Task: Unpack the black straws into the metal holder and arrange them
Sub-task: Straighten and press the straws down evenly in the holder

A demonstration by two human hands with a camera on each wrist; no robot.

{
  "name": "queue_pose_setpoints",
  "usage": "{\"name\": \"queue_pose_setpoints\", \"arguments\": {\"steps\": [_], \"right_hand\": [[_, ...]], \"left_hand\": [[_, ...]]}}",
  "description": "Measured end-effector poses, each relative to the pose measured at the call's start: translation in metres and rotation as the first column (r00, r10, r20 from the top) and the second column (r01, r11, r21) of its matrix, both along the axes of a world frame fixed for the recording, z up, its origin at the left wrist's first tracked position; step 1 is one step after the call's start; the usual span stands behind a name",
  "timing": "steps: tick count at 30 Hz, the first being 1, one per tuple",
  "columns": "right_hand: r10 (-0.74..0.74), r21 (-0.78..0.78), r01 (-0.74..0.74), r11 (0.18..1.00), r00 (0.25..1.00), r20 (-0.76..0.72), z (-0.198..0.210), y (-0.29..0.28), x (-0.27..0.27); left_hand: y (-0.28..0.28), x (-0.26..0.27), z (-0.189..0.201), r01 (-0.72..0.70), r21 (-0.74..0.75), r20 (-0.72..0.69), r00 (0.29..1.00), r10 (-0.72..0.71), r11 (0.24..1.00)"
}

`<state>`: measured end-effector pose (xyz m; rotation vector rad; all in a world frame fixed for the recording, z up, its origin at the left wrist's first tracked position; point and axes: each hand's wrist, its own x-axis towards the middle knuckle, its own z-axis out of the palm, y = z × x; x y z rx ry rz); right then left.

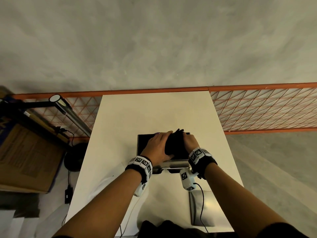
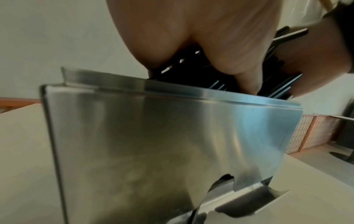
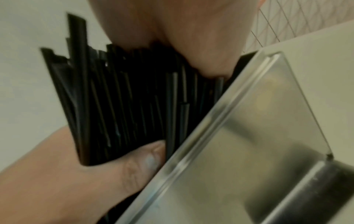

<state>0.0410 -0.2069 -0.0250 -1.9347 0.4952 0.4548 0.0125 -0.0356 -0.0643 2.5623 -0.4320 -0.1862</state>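
Note:
A bundle of black straws point(image 1: 176, 145) is held between both hands over the open top of the metal holder point(image 1: 175, 163), mid-table. My left hand point(image 1: 158, 146) grips the bundle from the left, fingers over it and thumb below. My right hand point(image 1: 189, 140) clasps its right side. In the left wrist view the straws point(image 2: 191, 71) dip past the rim of the steel holder point(image 2: 172, 144) under my left palm point(image 2: 191, 37). The right wrist view shows the uneven straw ends point(image 3: 124, 98) beside the holder wall point(image 3: 249, 136), with my left thumb point(image 3: 138, 163) pressing them.
The white table point(image 1: 154, 114) carries a flat metal plate point(image 1: 200, 206) at the near right. An orange wire grid point(image 1: 265, 109) runs behind and to the right. A cardboard box point(image 1: 29, 157) and a lamp arm point(image 1: 68, 110) stand off the left edge.

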Motion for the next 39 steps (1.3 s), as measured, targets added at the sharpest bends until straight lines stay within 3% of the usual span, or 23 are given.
{"name": "queue_pose_setpoints", "arguments": {"steps": [5,9,12,18,27,32,39], "right_hand": [[0.040,-0.192,-0.001,0.981,0.978,0.203,-0.003,-0.006,-0.015],[-0.015,-0.140,0.082,0.987,0.905,0.425,-0.009,-0.006,-0.028],[-0.069,-0.088,0.131,0.987,0.859,0.506,-0.010,-0.005,-0.032],[-0.101,0.015,0.108,0.994,0.857,0.505,-0.017,-0.003,-0.032],[-0.081,0.027,0.079,0.997,0.852,0.517,-0.022,-0.015,-0.034],[0.105,-0.113,-0.057,0.992,0.873,0.476,-0.036,0.000,-0.039],[0.099,-0.103,-0.057,0.993,0.873,0.478,-0.033,0.002,-0.038]], "left_hand": [[0.002,-0.004,-0.008,0.023,0.025,0.010,1.000,-0.023,0.999],[-0.005,-0.006,-0.008,0.021,0.025,0.032,0.999,-0.022,0.999],[-0.010,-0.005,-0.002,0.056,0.047,0.050,0.997,-0.058,0.997],[-0.021,-0.002,0.005,0.108,0.136,0.096,0.988,-0.121,0.985],[0.022,0.005,-0.001,0.137,0.096,-0.016,0.991,-0.136,0.986],[0.051,0.012,0.001,0.174,0.227,-0.104,0.983,-0.154,0.958],[0.022,0.013,0.007,0.223,0.364,-0.177,0.970,-0.168,0.904]]}}
